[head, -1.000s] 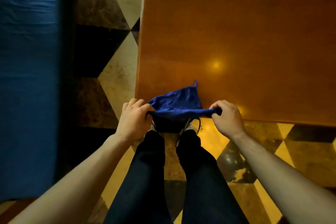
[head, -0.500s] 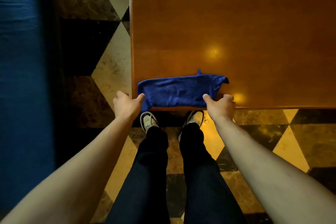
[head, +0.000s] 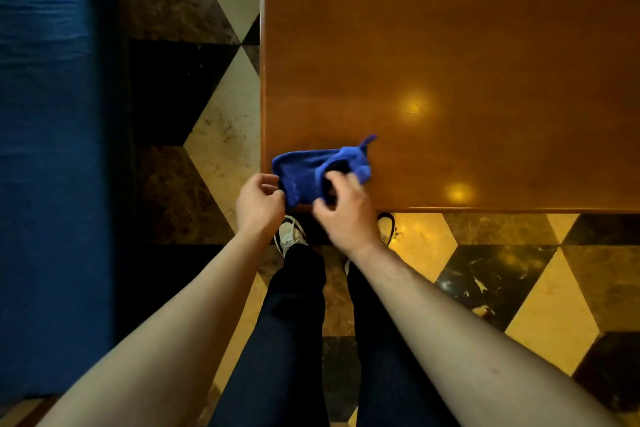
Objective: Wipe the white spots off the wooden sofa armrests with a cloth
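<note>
A blue cloth (head: 304,177) lies bunched at the near left corner of a glossy wooden table (head: 450,62). My left hand (head: 258,204) pinches the cloth's left end at the table corner. My right hand (head: 346,215) grips the cloth's right part, its fingers curled into a fold that stands up from the table. A small loop of the cloth sticks out at its far right end. No sofa armrest or white spot shows in this view.
A blue upholstered sofa seat (head: 45,149) runs along the left side, with a dark wooden frame beside it. The floor (head: 221,135) is patterned marble in cream, brown and black. My legs and shoes (head: 289,232) stand at the table's near edge.
The cloth lay spread flat between both hands half a second ago. My right hand has moved left and gathered it, so the cloth is now bunched and narrower.
</note>
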### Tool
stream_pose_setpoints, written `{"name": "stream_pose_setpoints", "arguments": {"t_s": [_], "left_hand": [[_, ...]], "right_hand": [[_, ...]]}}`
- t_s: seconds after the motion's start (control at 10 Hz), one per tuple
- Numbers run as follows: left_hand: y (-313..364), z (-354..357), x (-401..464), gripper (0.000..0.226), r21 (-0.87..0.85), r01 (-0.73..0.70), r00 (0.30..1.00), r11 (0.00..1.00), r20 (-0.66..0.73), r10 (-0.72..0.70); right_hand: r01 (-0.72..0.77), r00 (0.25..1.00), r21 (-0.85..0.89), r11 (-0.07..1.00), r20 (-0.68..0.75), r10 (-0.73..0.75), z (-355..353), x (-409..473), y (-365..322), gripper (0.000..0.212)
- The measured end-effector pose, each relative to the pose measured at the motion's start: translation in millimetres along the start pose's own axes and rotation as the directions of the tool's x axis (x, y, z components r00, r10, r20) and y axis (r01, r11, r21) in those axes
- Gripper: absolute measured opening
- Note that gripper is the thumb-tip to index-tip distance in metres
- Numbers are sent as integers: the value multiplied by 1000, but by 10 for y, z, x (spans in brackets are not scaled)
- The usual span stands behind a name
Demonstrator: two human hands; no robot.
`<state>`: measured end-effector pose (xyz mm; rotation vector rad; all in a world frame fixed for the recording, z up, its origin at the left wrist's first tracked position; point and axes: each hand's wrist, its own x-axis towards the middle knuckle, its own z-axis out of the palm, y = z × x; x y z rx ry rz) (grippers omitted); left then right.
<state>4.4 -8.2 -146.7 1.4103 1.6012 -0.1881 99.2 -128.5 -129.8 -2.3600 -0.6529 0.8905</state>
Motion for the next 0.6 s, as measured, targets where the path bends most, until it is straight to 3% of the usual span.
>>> {"name": "stream_pose_setpoints", "arguments": {"t_s": [0.1, 0.2, 0.3, 0.4, 0.6], "left_hand": [[-26, -44, 5, 24, -39, 2, 999, 999, -34, -3], [-61, -143, 9, 25, -52, -25, 998, 998, -59, 22], [-54, -202, -53, 28, 30, -94, 994, 995, -56, 96], [31, -340, -301, 30, 185, -251, 967, 950, -2, 256], [350, -554, -958, 42, 417, -422, 905, 805, 141, 401]], "right_hand": [[49, 980, -149, 988, 197, -19, 161, -112, -47, 64], [82, 990, -107, 991, 127, -68, 154, -219, 10, 45], [32, 994, -61, 998, 110, -25, 46, -267, 63, 30], [-49, 994, -67, 997, 94, 56, -248, -402, 31, 24], [-63, 994, -51, 997, 83, 67, -908, -591, -229, 28]]}}
